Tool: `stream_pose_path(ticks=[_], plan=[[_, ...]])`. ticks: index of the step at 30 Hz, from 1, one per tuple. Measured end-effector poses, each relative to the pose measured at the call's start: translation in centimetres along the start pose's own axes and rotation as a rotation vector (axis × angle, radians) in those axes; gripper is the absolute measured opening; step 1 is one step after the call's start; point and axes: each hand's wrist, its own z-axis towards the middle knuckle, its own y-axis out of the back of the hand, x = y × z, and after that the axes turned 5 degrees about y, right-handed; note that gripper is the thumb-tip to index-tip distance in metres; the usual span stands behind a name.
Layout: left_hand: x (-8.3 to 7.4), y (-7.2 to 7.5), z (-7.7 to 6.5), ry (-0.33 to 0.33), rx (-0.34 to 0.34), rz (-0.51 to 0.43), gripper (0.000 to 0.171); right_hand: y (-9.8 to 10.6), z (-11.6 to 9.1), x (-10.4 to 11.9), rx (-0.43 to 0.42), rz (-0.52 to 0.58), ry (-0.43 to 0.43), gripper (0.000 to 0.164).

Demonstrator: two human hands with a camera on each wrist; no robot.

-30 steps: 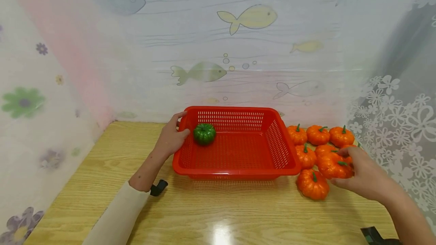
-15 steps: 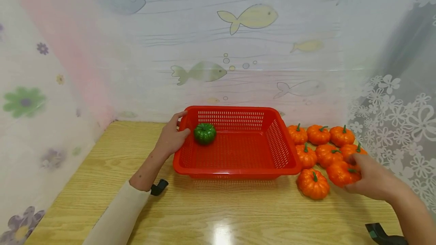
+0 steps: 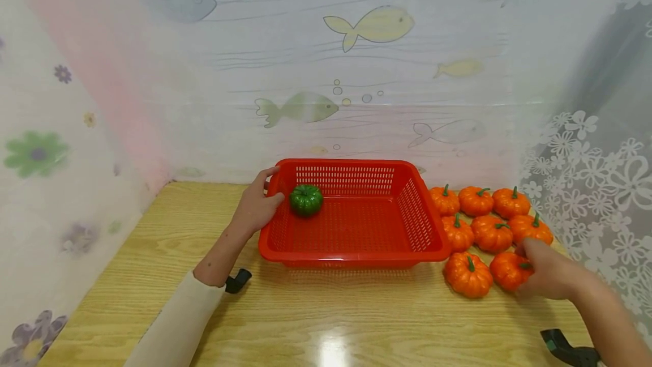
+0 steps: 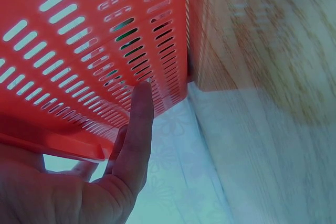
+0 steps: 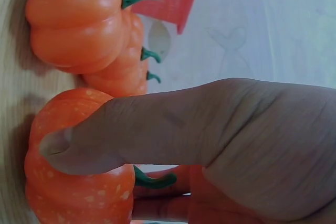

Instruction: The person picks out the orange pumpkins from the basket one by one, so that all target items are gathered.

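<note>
A red plastic basket [image 3: 351, 258] with slotted walls stands on the table, one green pumpkin [image 3: 306, 200] lying inside at its left end. My left hand [image 3: 256, 204] grips the basket's left rim, thumb over the edge; in the left wrist view a finger [image 4: 137, 135] lies along the outer wall. My right hand [image 3: 547, 271] holds an orange pumpkin [image 3: 509, 271] with a green stem at the front right of a group of orange pumpkins. In the right wrist view the thumb [image 5: 86, 148] presses this speckled pumpkin, which sits right at the table surface.
Several other orange pumpkins [image 3: 491, 234] stand in rows against the basket's right side. The nearest one [image 3: 468, 275] is just left of the held pumpkin. A fish-patterned curtain [image 3: 356, 72] hangs behind the wooden table [image 3: 326, 310]. Dark wrist-camera mounts [image 3: 570, 350] show by both wrists.
My right hand has moved the orange pumpkin rightward and down toward the front, from over the other pumpkins to the front row. The left hand and the basket have stayed put.
</note>
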Motion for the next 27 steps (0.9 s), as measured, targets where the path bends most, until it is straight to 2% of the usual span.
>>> stream_pose_path(ticks=[13,20,23,27], plan=[[0.0,0.0,-0.2,0.01,-0.002,-0.003,0.064,-0.3,0.5,-0.7,-0.017,-0.013,0.005,0.069],[0.1,-0.1,-0.1,0.003,0.001,0.006,0.064,0.0,0.0,-0.3,-0.049,-0.01,0.01,0.081],[0.0,-0.1,-0.1,0.001,0.001,0.002,0.063,0.3,-0.3,0.2,-0.074,-0.012,0.019,0.084],[0.0,0.0,-0.1,0.007,0.004,0.001,0.063,0.6,-0.6,1.0,-0.143,-0.047,0.041,0.079]])
